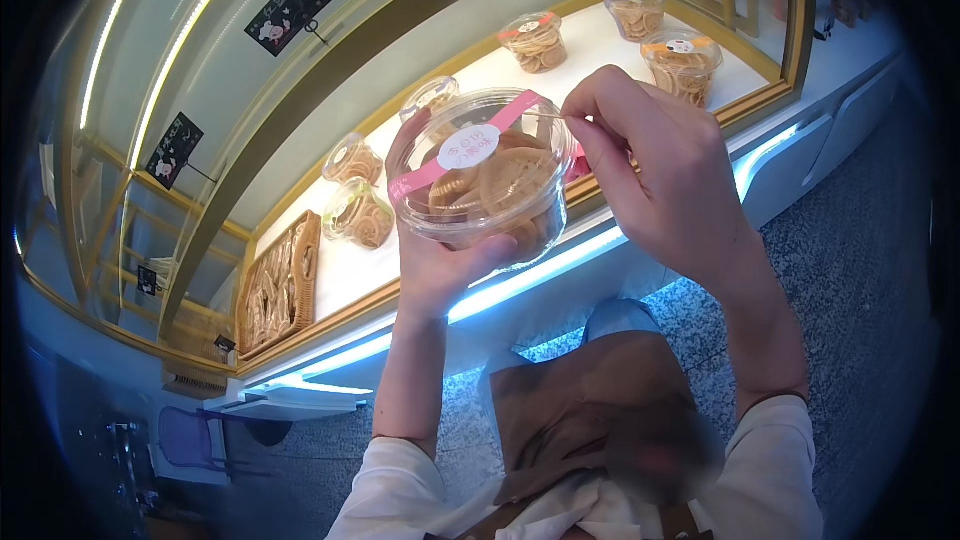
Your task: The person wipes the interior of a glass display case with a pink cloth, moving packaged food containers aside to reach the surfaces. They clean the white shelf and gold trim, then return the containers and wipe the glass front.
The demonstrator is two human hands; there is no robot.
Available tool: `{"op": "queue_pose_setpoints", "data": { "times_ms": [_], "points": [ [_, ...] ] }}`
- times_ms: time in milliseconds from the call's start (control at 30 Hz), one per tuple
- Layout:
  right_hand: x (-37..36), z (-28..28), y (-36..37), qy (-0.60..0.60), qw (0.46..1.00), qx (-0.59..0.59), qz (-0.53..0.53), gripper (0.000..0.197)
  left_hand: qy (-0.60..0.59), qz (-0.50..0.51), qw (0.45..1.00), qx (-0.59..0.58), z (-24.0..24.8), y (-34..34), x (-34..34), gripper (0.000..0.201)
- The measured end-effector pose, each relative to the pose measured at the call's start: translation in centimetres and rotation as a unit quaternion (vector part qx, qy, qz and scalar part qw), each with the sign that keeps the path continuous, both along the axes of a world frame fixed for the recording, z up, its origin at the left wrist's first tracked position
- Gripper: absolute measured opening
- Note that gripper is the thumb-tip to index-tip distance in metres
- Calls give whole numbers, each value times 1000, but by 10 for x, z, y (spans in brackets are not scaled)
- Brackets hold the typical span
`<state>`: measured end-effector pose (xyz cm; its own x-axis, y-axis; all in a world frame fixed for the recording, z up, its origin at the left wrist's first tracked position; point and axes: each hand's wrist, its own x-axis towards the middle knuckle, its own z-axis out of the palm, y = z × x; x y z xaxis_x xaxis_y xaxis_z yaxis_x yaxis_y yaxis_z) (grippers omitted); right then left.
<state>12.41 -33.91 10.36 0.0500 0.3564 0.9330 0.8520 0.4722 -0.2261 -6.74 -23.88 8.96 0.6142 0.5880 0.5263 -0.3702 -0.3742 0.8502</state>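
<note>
My left hand (437, 278) grips a round clear plastic tub of cookies (497, 202) from beneath and the side, its thumb along the lower wall. The tub is tilted so its lid faces me. Across the lid runs a pink paper band (418, 181) under a white oval label (469, 147). At the lid's right edge my right hand (662, 165) is closed in a pinch of thumb and forefinger. A thin, see-through line runs from the lid rim to those fingertips; what it is I cannot make out.
A lit display case with a gold frame (797, 15) stands ahead. On its white shelf sit several cookie tubs (683, 67) and a wicker tray (312, 250) of wrapped goods. Small black signs (291, 11) stand at the left. Below the shelf runs a blue-lit edge (540, 272).
</note>
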Motion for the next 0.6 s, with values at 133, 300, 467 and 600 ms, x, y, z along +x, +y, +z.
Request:
{"op": "queue_pose_setpoints", "data": {
  "times_ms": [133, 300, 467, 600],
  "points": [
    [-1, -2, -6, -10, 1000, -17, -3, 7, 7, 45, 999, 2, -1, -9, 2, 126],
    [0, -5, -8, 13, 1000, -6, 0, 11, -5, 77, 993, 83, -3, -12, 6, 125],
    [-1, -10, -11, 82, 996, -30, 7, 6, 1, 122, 977, 173, -7, -14, 7, 129],
    [-5, -12, -18, 147, 987, -59, 12, 7, -6, 157, 968, 198, -15, -16, 7, 130]
  ]
}}
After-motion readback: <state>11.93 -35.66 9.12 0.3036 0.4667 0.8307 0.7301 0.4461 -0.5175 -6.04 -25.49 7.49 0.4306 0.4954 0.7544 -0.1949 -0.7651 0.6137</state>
